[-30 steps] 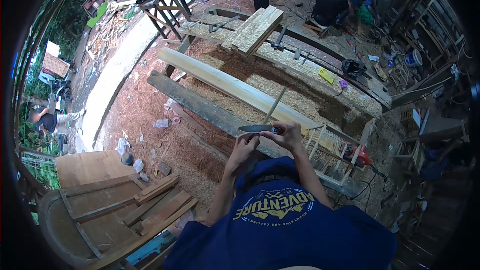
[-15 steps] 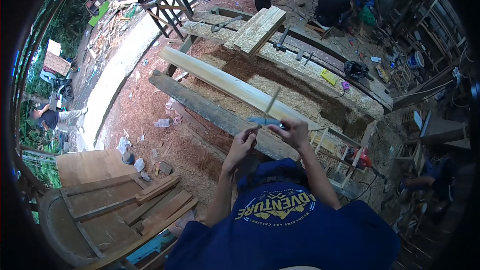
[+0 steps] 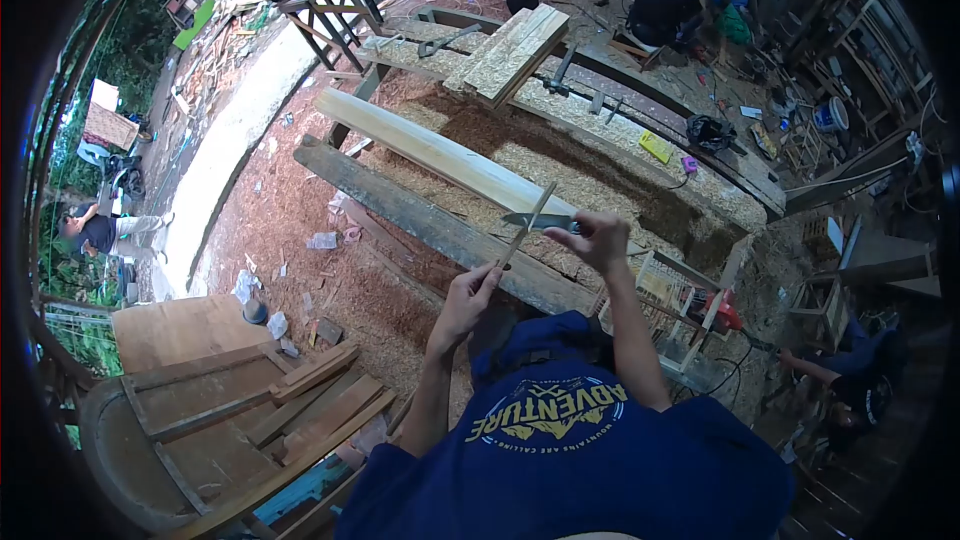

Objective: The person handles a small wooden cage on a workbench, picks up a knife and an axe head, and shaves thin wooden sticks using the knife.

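Note:
My left hand [image 3: 467,305] is closed around the lower end of a thin wooden stick [image 3: 544,200], which slants up and to the right. A knife [image 3: 528,221] is gripped in my right hand [image 3: 600,243], its dark blade pointing left and crossing the stick partway along. Whether the edge bites into the wood is too small to tell. Just beyond both hands lie a weathered plank [image 3: 400,207] and a pale, smooth timber [image 3: 430,148] on the sawdust-covered workbench.
Stacked boards [image 3: 515,52] and a clamp [image 3: 562,72] rest on the far bench. A yellow object [image 3: 655,147] lies farther right. Near my right side is a slatted wooden frame [image 3: 660,285] with a red power tool [image 3: 727,312]. Wood pieces [image 3: 320,420] lie lower left. Several people are around.
My right hand has moved slightly right and up, and the knife blade now crosses the stick higher up. My left hand has shifted a little left and down. A person's arm shows at right.

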A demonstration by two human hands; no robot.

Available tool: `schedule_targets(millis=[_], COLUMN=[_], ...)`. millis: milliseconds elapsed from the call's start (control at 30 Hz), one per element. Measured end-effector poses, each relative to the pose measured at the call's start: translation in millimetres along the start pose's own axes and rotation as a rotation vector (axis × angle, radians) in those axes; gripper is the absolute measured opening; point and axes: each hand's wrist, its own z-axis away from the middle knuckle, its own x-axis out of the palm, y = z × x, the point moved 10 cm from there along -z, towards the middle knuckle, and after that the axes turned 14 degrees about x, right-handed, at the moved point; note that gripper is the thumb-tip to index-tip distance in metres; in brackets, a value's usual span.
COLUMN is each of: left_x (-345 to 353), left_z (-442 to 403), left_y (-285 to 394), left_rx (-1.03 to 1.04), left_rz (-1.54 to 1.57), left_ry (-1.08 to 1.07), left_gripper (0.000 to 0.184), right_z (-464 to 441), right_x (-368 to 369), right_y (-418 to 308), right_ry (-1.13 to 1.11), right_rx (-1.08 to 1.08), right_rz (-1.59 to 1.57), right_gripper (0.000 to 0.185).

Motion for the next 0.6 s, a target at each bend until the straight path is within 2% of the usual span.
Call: schedule_targets(millis=[100, 300, 400, 467, 500, 600], left_x=[1.4, 24.9, 38.6, 32.4, 32.5, 36.6], left_z=[-1.9, -28.4, -41.0, -51.8, -54.9, -47.0], left_y=[-7.8, -16.9, 6.6, -25.6, -27.1, -25.9], left_rx=[-0.003, -0.053, -0.03, 0.041, 0.076, 0.121], left_rz=[-0.087, 0.125, 0.24, 0.06, -0.03, -0.192], left_ry=[-0.005, -0.048, 0.037, 0.005, -0.014, -0.114], left_gripper=[0.034, 0.026, 0.026, 0.026, 0.026, 0.027], right_z=[1.2, 3.6, 9.1, 17.4, 21.8, 30.2], right_x=[1.9, 1.7, 1.8, 11.2, 8.6, 7.7], right_y=[14.1, 14.3, 1.2, -1.3, -12.4, -19.0], right_ry=[-0.046, -0.057, -0.124, -0.175, -0.121, -0.151], right_rx=[0.086, 0.169, 0.178, 0.188, 0.109, 0.088], right_rz=[0.029, -0.081, -0.083, -0.089, -0.11, -0.12], right_gripper=[0.053, 0.052, 0.051, 0.051, 0.05, 0.05])
